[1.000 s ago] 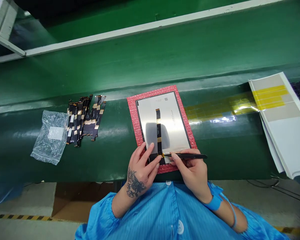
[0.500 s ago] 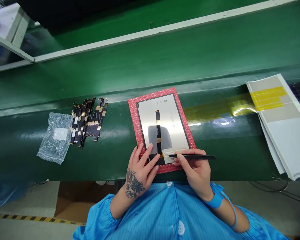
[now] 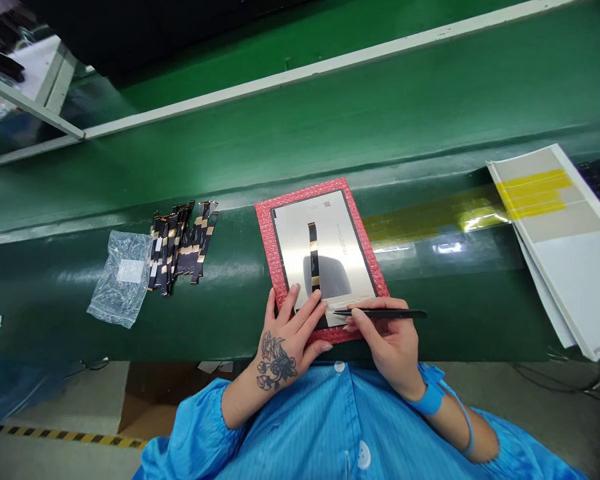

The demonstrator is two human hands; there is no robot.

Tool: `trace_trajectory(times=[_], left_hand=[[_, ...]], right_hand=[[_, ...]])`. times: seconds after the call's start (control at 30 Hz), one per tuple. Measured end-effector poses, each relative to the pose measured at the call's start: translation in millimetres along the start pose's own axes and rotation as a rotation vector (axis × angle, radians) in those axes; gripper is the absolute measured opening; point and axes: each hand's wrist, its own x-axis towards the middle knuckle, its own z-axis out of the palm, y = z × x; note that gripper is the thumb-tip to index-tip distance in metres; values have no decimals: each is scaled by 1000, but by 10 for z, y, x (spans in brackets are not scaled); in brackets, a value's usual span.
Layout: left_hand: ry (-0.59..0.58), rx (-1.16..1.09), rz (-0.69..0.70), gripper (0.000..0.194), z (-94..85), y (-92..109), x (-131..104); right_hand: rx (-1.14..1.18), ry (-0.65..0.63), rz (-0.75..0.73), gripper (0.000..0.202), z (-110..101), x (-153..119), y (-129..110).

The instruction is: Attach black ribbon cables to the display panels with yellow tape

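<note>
On the green bench (image 3: 230, 333), I observe the left hand (image 3: 285, 343) pressing flat, fingers spread, on the panel (image 3: 347, 267); the right hand (image 3: 393, 340) grips black tweezers (image 3: 395, 313).

Two hands (image 3: 280, 343), one panel (image 3: 293, 253), one tweezer (image 3: 403, 313), one bag (image 3: 115, 290)

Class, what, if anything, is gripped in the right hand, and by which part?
Black tweezers: the right hand holds them along their middle, leaving the tips and rear end exposed.
</note>
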Motion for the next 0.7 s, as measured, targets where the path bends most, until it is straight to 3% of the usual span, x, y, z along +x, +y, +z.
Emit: trace_trajectory(times=[0.2, 0.47, 0.7], left_hand=[[-50, 30, 76, 62, 30, -41, -7], [-113, 36, 121, 57, -5, -92, -15], [-74, -57, 122, 56, 40, -133, -60]], right_hand=[[-19, -7, -27, 18, 2, 7, -17], [19, -23, -66, 14, 6, 5, -1], [17, 23, -69, 16, -122, 21, -74]])
